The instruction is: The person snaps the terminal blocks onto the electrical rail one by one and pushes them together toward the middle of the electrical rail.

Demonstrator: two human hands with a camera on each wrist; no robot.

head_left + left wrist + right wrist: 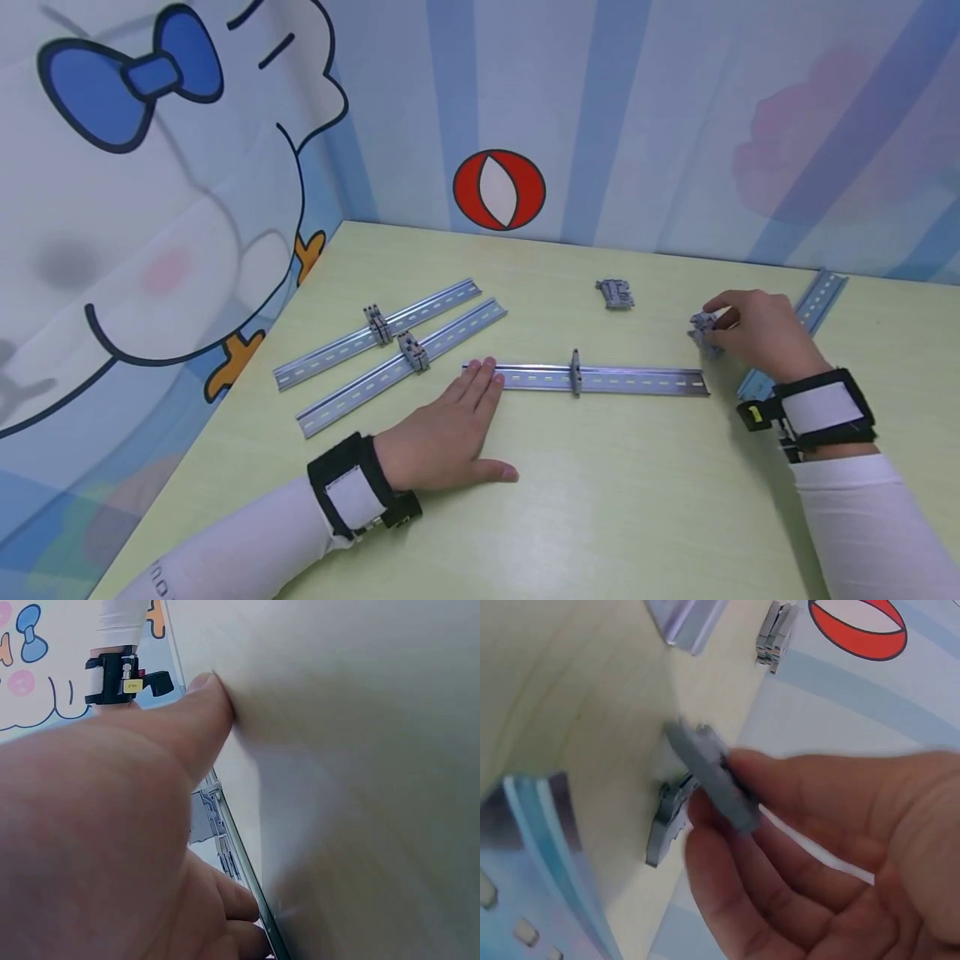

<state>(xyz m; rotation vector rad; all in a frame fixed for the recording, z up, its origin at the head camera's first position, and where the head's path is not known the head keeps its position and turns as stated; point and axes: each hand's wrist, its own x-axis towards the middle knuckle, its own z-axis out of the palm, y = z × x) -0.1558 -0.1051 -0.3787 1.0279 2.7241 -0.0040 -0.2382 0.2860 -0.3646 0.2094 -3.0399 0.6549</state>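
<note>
My left hand lies with straight fingers on the left end of a slotted metal DIN rail, thumb spread out on the table. One thin grey terminal block stands upright across that rail near its middle. Past the rail's right end, my right hand pinches a grey terminal block between thumb and fingers. Just beyond it in the right wrist view, another grey block is partly hidden by the fingers. In the left wrist view, the left hand covers much of the rail.
Two more rails, a rear one and a front one, lie slanted at left, each carrying grey blocks. A group of grey blocks sits toward the back. Another rail lies at right, partly behind the right hand. Printed walls border the table.
</note>
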